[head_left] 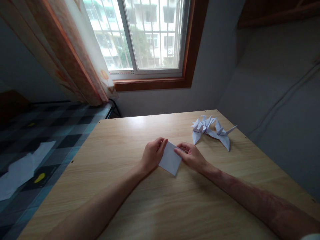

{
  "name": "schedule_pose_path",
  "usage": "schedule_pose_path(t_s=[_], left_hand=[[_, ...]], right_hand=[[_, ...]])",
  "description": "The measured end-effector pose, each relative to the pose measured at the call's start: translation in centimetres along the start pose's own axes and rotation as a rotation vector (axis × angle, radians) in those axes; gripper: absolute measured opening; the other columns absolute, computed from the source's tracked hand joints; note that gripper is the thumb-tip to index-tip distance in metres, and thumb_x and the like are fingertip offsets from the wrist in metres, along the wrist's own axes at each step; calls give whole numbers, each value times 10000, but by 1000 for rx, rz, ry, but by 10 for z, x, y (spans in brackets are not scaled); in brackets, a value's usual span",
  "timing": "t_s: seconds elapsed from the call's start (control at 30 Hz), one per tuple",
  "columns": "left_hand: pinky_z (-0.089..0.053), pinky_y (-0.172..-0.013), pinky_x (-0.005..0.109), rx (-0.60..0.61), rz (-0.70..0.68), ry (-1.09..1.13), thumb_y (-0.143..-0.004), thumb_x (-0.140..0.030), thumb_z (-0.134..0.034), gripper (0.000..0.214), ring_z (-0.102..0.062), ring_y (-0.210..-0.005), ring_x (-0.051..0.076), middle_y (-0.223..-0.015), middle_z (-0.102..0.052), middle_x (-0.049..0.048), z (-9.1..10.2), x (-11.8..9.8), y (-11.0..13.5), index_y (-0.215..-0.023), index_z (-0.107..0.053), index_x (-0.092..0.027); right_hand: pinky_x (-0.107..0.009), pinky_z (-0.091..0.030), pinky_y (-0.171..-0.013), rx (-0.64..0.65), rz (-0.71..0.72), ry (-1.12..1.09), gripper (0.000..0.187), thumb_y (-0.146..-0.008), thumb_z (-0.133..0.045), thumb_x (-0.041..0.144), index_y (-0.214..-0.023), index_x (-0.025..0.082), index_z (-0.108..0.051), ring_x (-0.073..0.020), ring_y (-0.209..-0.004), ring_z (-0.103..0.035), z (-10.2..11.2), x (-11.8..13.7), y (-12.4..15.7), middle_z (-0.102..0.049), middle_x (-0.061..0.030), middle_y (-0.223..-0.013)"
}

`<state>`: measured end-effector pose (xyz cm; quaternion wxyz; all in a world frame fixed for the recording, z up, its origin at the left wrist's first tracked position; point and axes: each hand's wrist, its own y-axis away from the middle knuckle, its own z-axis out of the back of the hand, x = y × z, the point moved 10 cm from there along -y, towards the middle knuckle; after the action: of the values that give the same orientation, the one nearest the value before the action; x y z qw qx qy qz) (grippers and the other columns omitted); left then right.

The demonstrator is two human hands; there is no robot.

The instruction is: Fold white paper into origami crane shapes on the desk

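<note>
Between my two hands is a small white paper square [170,160], turned with one corner pointing toward me. My left hand [155,151] pinches its left side near the far corner, thumb along the edge. At the right corner my right hand [190,155] grips the paper, with the thumb on top and the fingers behind. Whether the square has several layers cannot be made out. Beyond my right hand, several folded white paper cranes [203,128] sit clustered on the wooden table [120,140].
Left of the table, a bed with a checked cover [65,116] carries loose white paper sheets [22,170]. A barred window [155,36] and a patterned curtain [72,50] are behind the table. Along the right wall runs a cable [282,100].
</note>
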<state>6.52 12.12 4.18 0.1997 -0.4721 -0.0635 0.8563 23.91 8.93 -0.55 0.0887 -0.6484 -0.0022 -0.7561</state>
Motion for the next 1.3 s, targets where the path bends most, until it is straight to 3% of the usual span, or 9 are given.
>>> schedule_pose_path(t_s=[0.23, 0.43, 0.63, 0.7, 0.83, 0.93, 1.07, 1.2, 1.3], left_hand=[[-275, -591, 292, -9, 2, -180, -1065, -553, -517, 532, -462, -557, 140, -593, -561, -1, 5, 0, -3, -669, -567, -202], [-341, -618, 274, 82, -24, -64, -1071, -510, -506, 414, -537, -630, 154, -704, -650, 7, -5, 0, -4, -824, -645, -208], [-273, -564, 269, -31, 48, -103, -1015, -631, -583, 579, -418, -566, 126, -569, -489, -31, 11, 14, -8, -636, -513, -199], [-273, -560, 261, 2, 43, -68, -1002, -654, -592, 605, -398, -571, 122, -561, -450, -38, 9, 16, -9, -620, -483, -198], [-333, -582, 242, 97, 13, 62, -1016, -622, -582, 498, -470, -620, 131, -651, -561, -26, -2, 17, -9, -767, -604, -191], [-301, -566, 244, 40, 49, 27, -1007, -628, -597, 507, -441, -594, 123, -617, -525, -34, 4, 23, -10, -757, -615, -187], [-257, -555, 250, -13, 69, -14, -972, -678, -619, 624, -374, -593, 116, -584, -405, -39, 13, 28, -12, -608, -478, -191], [-341, -585, 240, 91, 40, 127, -983, -628, -618, 482, -459, -642, 137, -669, -538, -23, 5, 24, -13, -787, -620, -187], [-349, -589, 238, 61, 37, 161, -978, -590, -642, 424, -450, -634, 134, -663, -522, -34, 8, 22, -12, -857, -655, -184]], right_hand=[[-280, -471, -637, 32, -22, -47, 348, -971, -715, 536, -957, 190, -748, -192, -737, -643, -3, -7, 0, -749, -39, -840], [-277, -423, -580, -37, -23, -36, 373, -966, -713, 568, -911, 199, -727, -189, -694, -599, 6, -7, -1, -711, -30, -793], [-291, -390, -555, -111, -33, 5, 428, -957, -726, 600, -785, 211, -680, -184, -618, -555, 12, -8, 0, -655, -16, -682], [-295, -404, -561, -102, -23, 27, 416, -988, -680, 590, -827, 208, -706, -183, -617, -553, 13, -8, -1, -652, -14, -695], [-296, -389, -547, -104, -15, 36, 350, -1026, -609, 530, -964, 208, -731, -177, -591, -542, 16, -9, -3, -623, 3, -682], [-293, -385, -549, -102, 8, 48, 320, -1040, -579, 490, -1075, 216, -741, -179, -593, -534, 16, -9, -4, -619, 8, -683], [-300, -435, -605, -98, 22, 68, 329, -1039, -592, 505, -1060, 210, -735, -191, -654, -587, 16, -8, -4, -642, -3, -716], [-305, -358, -536, -149, 5, 108, 381, -1027, -613, 583, -959, 224, -720, -193, -576, -512, 25, -7, -4, -571, 14, -618], [-315, -337, -539, -182, 22, 198, 409, -1015, -630, 597, -833, 236, -688, -201, -590, -498, 31, -1, -5, -567, 4, -607]])
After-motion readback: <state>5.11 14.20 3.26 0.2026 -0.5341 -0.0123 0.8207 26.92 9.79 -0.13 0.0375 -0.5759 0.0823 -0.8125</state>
